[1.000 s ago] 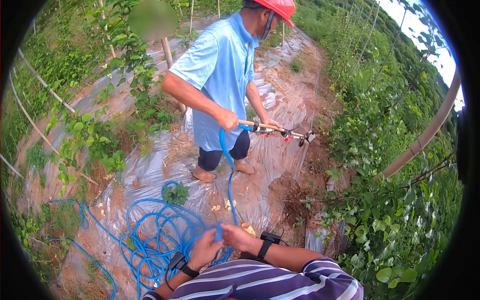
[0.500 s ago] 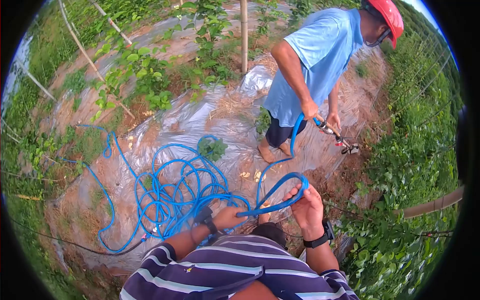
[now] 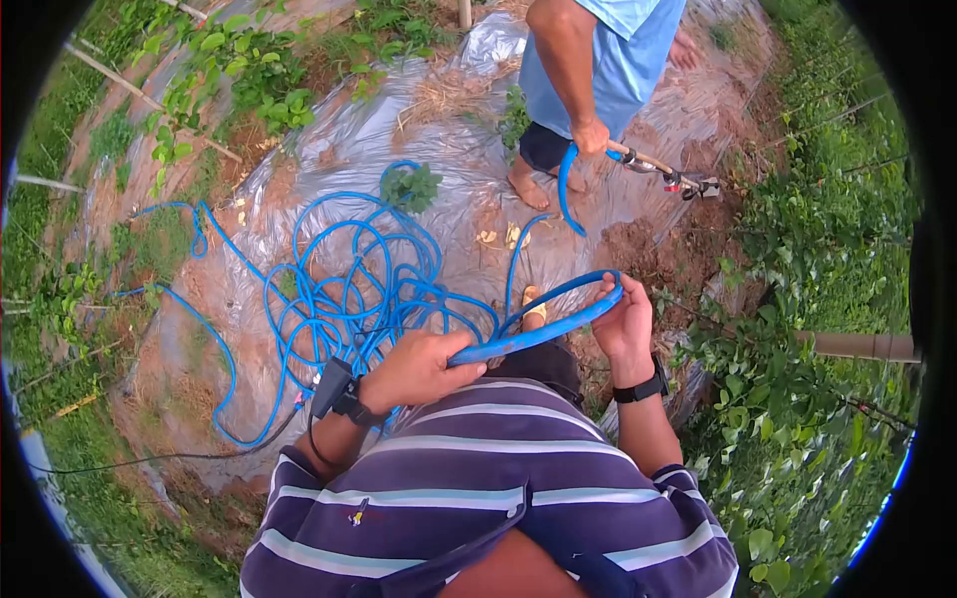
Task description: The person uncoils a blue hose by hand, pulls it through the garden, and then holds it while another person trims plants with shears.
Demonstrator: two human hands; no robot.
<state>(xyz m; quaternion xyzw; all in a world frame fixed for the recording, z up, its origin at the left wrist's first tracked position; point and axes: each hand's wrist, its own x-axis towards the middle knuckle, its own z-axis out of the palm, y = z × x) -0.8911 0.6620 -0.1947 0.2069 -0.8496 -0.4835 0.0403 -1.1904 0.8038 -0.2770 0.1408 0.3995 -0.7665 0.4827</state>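
Note:
A blue hose [image 3: 543, 335] stretches in front of my striped shirt between my two hands. My left hand [image 3: 419, 370] is closed round it at the lower left. At the right, my right hand [image 3: 626, 321] has its fingers curled round the bend of the hose. Beyond my left hand, a tangled pile of the same hose [image 3: 317, 329] lies on silvery plastic sheeting [image 3: 459, 149]. One strand runs up from near my hands towards another person's feet.
A co-worker in a blue shirt [image 3: 628, 60] stands ahead, one hand on a hose-fed wand [image 3: 648, 162]. Green plants [image 3: 249, 75] and poles rise at the upper left. Dense foliage [image 3: 827, 239] and a thick pole [image 3: 857, 346] are at the right.
The view has tipped downward. My hands have drawn the hose nearer to my body, and its raised loop is flatter and longer. The co-worker's far hand has come off the wand.

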